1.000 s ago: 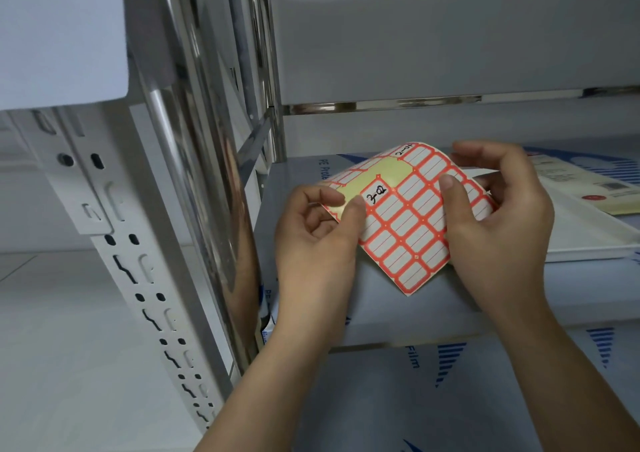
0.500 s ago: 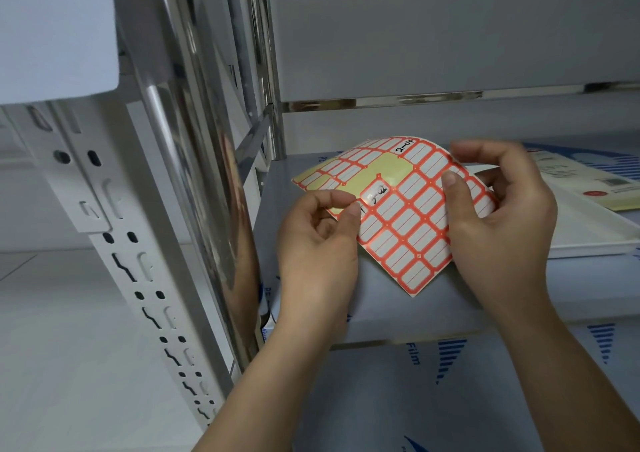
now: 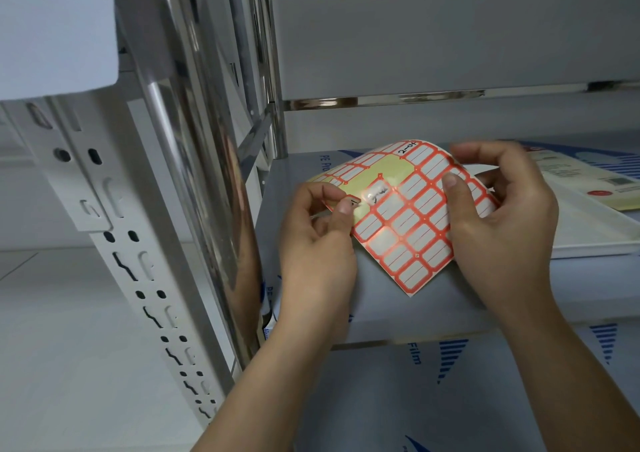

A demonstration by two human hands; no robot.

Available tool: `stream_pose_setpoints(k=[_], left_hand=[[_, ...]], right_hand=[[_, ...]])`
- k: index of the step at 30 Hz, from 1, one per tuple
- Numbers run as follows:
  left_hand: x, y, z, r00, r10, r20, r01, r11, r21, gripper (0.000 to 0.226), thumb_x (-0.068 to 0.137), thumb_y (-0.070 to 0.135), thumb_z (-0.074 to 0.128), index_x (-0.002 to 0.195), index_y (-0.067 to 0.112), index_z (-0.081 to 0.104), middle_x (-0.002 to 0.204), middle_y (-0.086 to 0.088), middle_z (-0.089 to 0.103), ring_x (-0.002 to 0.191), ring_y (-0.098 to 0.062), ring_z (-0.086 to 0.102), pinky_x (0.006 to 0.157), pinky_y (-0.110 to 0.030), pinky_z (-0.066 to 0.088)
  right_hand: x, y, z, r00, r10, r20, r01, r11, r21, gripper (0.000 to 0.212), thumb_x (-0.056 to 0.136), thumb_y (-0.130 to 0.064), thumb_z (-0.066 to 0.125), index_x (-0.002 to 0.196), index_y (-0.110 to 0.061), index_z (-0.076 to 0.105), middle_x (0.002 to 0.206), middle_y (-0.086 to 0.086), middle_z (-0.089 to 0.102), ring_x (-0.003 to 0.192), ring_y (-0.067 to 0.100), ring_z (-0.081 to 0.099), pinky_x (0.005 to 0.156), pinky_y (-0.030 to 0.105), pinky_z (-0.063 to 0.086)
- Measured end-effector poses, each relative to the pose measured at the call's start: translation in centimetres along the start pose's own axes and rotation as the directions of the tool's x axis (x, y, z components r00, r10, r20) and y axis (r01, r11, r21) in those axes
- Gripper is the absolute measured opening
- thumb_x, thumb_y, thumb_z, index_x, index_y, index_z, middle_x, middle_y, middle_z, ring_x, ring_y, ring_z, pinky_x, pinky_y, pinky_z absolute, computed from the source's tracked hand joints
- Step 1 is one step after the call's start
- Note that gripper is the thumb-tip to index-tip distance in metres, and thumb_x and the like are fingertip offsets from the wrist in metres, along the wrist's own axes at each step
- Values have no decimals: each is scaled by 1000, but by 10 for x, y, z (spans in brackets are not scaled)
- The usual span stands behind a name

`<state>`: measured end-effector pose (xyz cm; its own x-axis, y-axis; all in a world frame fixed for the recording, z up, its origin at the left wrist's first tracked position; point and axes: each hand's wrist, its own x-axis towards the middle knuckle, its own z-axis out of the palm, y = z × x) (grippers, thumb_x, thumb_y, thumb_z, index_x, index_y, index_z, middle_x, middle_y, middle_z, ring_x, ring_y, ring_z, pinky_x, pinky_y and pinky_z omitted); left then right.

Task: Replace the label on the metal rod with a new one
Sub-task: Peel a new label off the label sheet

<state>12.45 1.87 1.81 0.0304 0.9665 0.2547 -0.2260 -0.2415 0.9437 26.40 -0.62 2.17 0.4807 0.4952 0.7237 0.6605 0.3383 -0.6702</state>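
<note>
So both hands are on the label sheet [image 3: 412, 223], which sits right of centre in the frame, bowed upward over the grey shelf [image 3: 398, 309]. It's a grid of white stickers with red borders, and there's a bare yellow patch of backing near the top where some are already gone. One sticker along the upper edge has handwriting on it, looks like "2-4" but it's upside down, so not totally sure.

The left hand [image 3: 317, 240] is pinching the left edge of the sheet between thumb and forefinger, right next to a handwritten label [image 3: 377, 195] that's lifted or glared over; I can't read it. The right hand [image 3: 498, 223] grips the right side, thumb pressed flat on the front, the other fingers curled round behind.

The metal rod [image 3: 194, 160] is the big shiny chrome post left of centre, running from the top of the frame down past the left wrist. Left of that, a white slotted upright [image 3: 138, 271]. At the far right edge, a white tray [image 3: 595, 236] with a printed sheet [image 3: 588, 181] on it.
</note>
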Motion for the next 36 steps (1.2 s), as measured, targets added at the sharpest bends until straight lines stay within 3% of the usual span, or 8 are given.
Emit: stream_pose_setpoints(k=[3, 6, 9, 11, 18, 21, 28, 36], left_hand=[[0, -2, 0, 997, 52, -65, -51, 999, 12, 22, 98, 14, 56, 81, 29, 56, 106, 8, 67, 98, -7, 68, 89, -32, 56], [-4, 2, 3, 990, 104, -96, -104, 995, 5, 24, 98, 14, 56, 80, 29, 54, 106, 15, 52, 87, 19, 58, 67, -5, 47], [-5, 0, 3, 981, 158, -111, -155, 987, 30, 22, 97, 12, 58, 82, 28, 55, 109, 10, 47, 74, 26, 52, 62, -2, 44], [-4, 0, 2, 982, 156, -108, -154, 988, 28, 20, 96, 14, 59, 83, 29, 57, 115, 5, 49, 75, 20, 57, 66, -12, 53], [-8, 8, 2, 959, 283, 26, -284, 952, 116, 17, 81, 25, 64, 75, 40, 58, 116, -16, 53, 105, -29, 61, 89, -47, 53], [-10, 6, 0, 915, 402, 36, -401, 897, 185, 12, 78, 21, 60, 80, 33, 58, 108, -15, 51, 106, -31, 56, 96, -57, 46], [-20, 0, -4, 854, 513, 82, -517, 826, 223, 17, 80, 9, 58, 81, 26, 56, 105, 12, 43, 113, 2, 46, 98, -23, 40], [-32, 0, -15, 837, 533, 123, -546, 795, 264, 14, 81, 6, 59, 85, 19, 59, 111, 10, 43, 116, 6, 43, 93, -11, 38]], right_hand=[[1, 3, 0, 1000, -11, 4, 11, 1000, -20, 21, 93, -26, 63, 112, -22, 55, 119, -2, 62, 100, 9, 61, 78, 17, 49], [2, 6, 2, 997, -82, 16, 83, 991, -100, 27, 93, -30, 54, 111, -11, 61, 111, -3, 62, 95, 1, 53, 77, 1, 38], [1, 10, 8, 988, -146, 41, 151, 960, -234, 28, 94, -30, 50, 104, -9, 67, 116, 7, 64, 111, 20, 51, 86, 6, 27], [0, 9, 11, 988, -151, 21, 150, 943, -297, 26, 93, -32, 53, 102, -13, 69, 129, 9, 59, 124, 26, 40, 93, 20, 24], [-8, -7, 4, 895, -445, 28, 441, 876, -192, 11, 87, -23, 68, 90, -14, 74, 121, 10, 62, 116, 24, 42, 98, 13, 24], [-18, -14, 3, 890, -451, 70, 456, 882, -118, 10, 86, -24, 68, 90, -17, 74, 119, 7, 62, 113, 25, 44, 99, 16, 26], [-32, -18, -3, 918, -395, 41, 397, 913, -95, 8, 82, -18, 73, 87, -12, 73, 112, 7, 64, 108, 25, 49, 94, 17, 32], [-44, -23, -1, 909, -408, 91, 413, 909, -51, 9, 84, -19, 67, 87, -12, 72, 112, 6, 64, 111, 28, 51, 94, 20, 36]])
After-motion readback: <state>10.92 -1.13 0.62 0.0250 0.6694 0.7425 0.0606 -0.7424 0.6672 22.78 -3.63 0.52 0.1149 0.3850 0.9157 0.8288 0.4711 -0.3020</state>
